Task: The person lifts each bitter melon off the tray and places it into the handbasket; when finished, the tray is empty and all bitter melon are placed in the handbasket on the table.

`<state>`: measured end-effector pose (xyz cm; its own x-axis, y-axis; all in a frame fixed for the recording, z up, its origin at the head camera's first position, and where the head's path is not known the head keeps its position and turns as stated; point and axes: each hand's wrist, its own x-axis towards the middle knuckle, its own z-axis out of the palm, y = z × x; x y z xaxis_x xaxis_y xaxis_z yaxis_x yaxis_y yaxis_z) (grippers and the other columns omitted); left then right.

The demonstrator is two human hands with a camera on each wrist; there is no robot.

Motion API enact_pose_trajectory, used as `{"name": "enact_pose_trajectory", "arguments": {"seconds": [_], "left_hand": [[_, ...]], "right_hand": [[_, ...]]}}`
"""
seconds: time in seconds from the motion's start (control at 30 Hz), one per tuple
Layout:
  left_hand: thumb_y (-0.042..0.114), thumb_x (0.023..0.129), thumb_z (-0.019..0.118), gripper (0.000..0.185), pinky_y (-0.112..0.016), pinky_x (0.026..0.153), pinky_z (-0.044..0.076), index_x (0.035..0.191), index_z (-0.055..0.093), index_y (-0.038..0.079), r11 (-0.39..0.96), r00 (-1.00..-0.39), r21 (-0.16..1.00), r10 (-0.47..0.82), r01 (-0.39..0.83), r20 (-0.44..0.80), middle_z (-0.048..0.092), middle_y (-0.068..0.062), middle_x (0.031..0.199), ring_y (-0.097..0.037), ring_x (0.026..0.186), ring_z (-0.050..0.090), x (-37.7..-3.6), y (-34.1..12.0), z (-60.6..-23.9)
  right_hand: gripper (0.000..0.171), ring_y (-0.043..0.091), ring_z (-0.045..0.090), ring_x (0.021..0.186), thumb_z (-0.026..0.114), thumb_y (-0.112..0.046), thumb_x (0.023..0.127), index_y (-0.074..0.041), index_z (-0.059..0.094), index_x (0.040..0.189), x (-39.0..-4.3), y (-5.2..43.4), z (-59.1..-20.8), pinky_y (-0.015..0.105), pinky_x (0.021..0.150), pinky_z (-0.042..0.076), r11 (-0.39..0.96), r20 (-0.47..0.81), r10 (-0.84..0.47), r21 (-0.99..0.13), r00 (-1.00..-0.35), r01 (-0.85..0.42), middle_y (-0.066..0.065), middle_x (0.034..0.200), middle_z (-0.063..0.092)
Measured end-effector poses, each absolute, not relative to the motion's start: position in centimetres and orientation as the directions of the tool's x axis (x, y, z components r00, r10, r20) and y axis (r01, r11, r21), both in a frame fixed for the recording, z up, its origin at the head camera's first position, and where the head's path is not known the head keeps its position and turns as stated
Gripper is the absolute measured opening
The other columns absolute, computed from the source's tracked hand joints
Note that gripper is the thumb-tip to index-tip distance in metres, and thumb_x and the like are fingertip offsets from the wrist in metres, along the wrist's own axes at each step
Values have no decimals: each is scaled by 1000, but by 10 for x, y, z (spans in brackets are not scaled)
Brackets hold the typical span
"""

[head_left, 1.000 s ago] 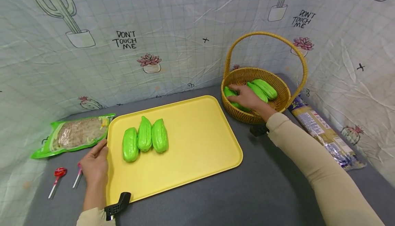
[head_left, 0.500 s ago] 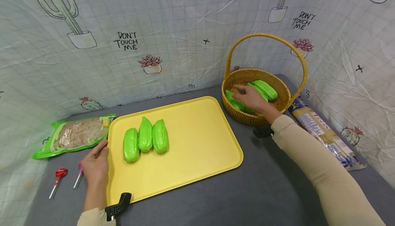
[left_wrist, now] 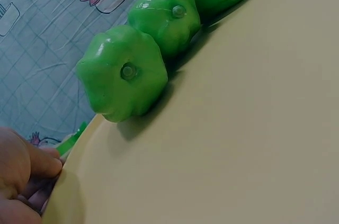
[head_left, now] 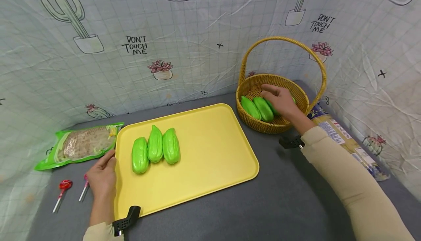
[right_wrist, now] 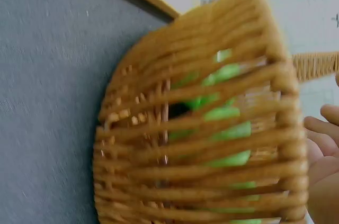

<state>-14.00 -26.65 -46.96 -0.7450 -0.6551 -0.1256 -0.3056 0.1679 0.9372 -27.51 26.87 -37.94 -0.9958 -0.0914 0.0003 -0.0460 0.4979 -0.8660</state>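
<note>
Three glossy green ridged gourds (head_left: 155, 144) lie side by side on the left part of a yellow tray (head_left: 210, 149). At the tray's left rim is my left hand (head_left: 102, 177); in the left wrist view its fingertips touch the rim from outside. My right hand (head_left: 279, 100) hovers over a wicker basket (head_left: 263, 127) at the back right, fingers loosely bent, nothing held. Inside the basket, green gourds (head_left: 250, 107) lie in a row, those to the right partly hidden beneath the hand. Through the weave, green patches (right_wrist: 228, 128) show in the right wrist view.
A green-edged food bag (head_left: 83, 142) lies behind my left hand. Near it are a red lollipop (head_left: 65, 185) and a pink lollipop (head_left: 85, 182). A blue-and-gold packet (head_left: 348, 138) lies right of the basket, whose tall handle (head_left: 283, 38) arches above my right hand.
My right hand has let go of a gourd at the basket's left side and moved right over the other gourds. The left hand and the tray have stayed put.
</note>
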Motion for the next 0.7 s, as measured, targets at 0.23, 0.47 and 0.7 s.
{"name": "enact_pose_trajectory", "arguments": {"seconds": [0.23, 0.47, 0.7], "left_hand": [[21, 104, 58, 39, -2, 93, 45, 142, 62, 13, 159, -745, 941, -656, -298, -125, 58, -7, 149, -4, 131, 55, -141, -268, -470], [18, 103, 60, 38, -5, 96, 46, 140, 63, 13, 140, -736, 947, -666, -288, -125, 65, 0, 142, -1, 125, 57, -141, -269, -471], [14, 101, 62, 38, -1, 86, 46, 139, 64, 10, 105, -745, 961, -655, -257, -127, 69, 21, 109, 4, 113, 59, -140, -269, -470]], "right_hand": [[57, 31, 32, 153, 49, -36, 108, -10, 39, 158, -259, 248, -374, 53, 123, 32, 373, 68, -151, -920, -986, -120, 13, 165, 37], [55, 28, 34, 153, 52, -27, 108, -9, 38, 158, -250, 207, -378, 50, 124, 33, 284, 136, -257, -936, -957, -210, 11, 165, 38], [56, 26, 34, 153, 53, -19, 107, -5, 34, 159, -244, 171, -378, 46, 124, 34, 189, 153, -340, -955, -928, -226, 11, 166, 34]]}}
